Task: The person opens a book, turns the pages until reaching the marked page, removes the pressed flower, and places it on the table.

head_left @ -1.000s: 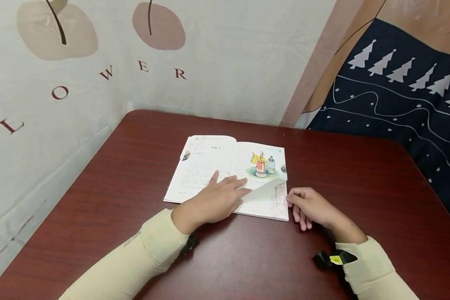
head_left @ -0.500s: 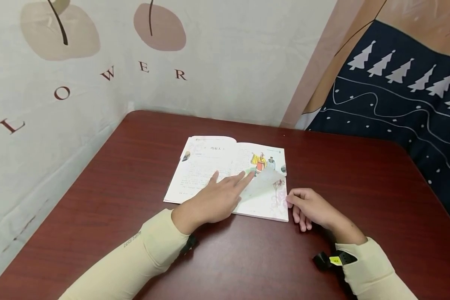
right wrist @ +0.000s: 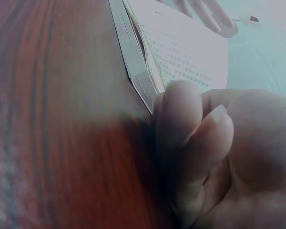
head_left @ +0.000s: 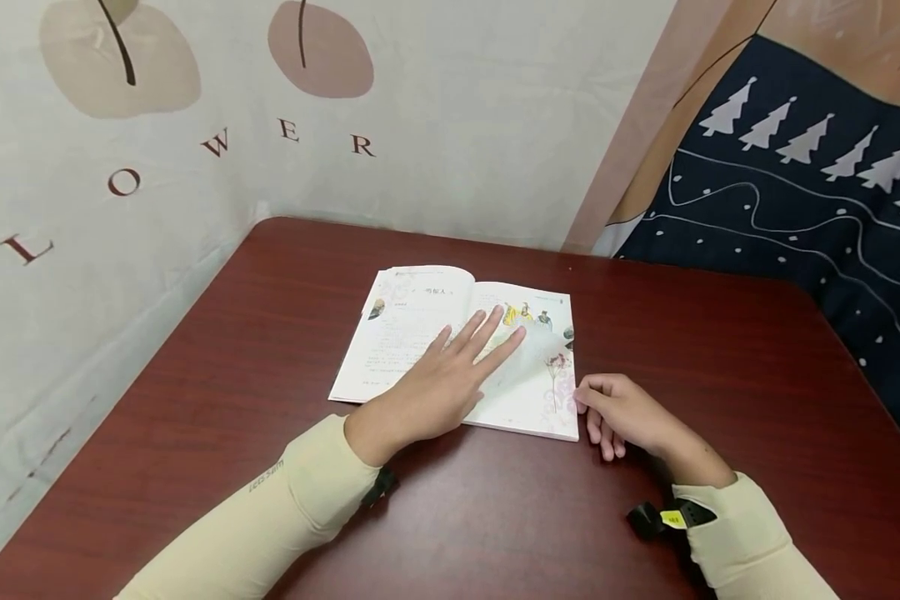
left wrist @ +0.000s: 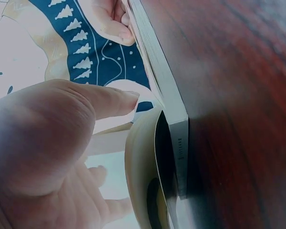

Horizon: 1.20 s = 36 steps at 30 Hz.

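An open book [head_left: 412,333] lies on the table, printed text on its left page and a coloured picture of robed figures on its right. My left hand [head_left: 438,387] is over the middle of the book with fingers spread and straight, against a partly lifted, curling page [head_left: 528,350]. Beneath that page, a page with a pink flower print [head_left: 558,379] shows. My right hand [head_left: 622,412] holds the book's right edge between thumb and forefinger, its other fingers loosely bent. The right wrist view shows those fingers [right wrist: 186,114] beside the book's corner [right wrist: 145,86].
The dark red wooden table [head_left: 450,517] extends around the book. A pale wall hanging [head_left: 457,167] with letters stands behind it, and a navy cloth [head_left: 795,200] with white trees hangs at the right. Black wrist straps [head_left: 690,512] sit at the cuffs.
My left fingers have spread and moved up and slightly right over the right page. The lifted page has risen further, covering more of the picture. My right hand stays in place.
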Tool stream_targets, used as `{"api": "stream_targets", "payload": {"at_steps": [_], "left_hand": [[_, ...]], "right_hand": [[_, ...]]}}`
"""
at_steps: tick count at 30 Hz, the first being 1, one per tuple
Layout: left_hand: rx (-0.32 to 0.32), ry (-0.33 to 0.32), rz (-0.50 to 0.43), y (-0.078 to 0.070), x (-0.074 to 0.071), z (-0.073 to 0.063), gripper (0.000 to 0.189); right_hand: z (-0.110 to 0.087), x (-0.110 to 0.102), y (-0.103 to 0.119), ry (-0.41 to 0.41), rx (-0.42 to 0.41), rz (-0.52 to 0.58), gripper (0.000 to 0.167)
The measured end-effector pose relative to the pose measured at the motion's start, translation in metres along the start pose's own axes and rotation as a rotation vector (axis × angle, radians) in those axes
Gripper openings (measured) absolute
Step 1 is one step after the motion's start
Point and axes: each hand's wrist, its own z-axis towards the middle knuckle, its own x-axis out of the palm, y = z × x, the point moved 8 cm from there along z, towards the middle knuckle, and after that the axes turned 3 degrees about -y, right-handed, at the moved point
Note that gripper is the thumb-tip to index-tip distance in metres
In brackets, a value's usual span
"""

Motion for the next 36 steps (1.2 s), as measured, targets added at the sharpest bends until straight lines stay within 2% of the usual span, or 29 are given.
{"api": "stream_targets", "payload": {"at_steps": [4,11,18,26,36], "left_hand": [[0.038,-0.032,0.009,-0.003,-0.004,0.0,0.083],[0.073,0.015,0.054,-0.004,-0.001,0.0,0.058],[0.073,0.023,0.06,-0.004,0.0,0.0,0.047],[0.056,0.012,0.06,-0.002,0.001,-0.002,0.042],[0.035,0.073,0.048,-0.001,0.008,-0.003,0.043]], "right_hand": [[0.001,-0.001,0.001,-0.002,-0.004,0.001,0.025],[0.0,0.0,0.002,0.003,-0.004,0.006,0.026],[0.0,0.0,0.0,0.007,-0.005,0.004,0.026],[0.001,0.0,0.001,0.003,-0.017,-0.001,0.027],[0.0,0.001,0.0,-0.005,-0.008,0.002,0.025]]}}
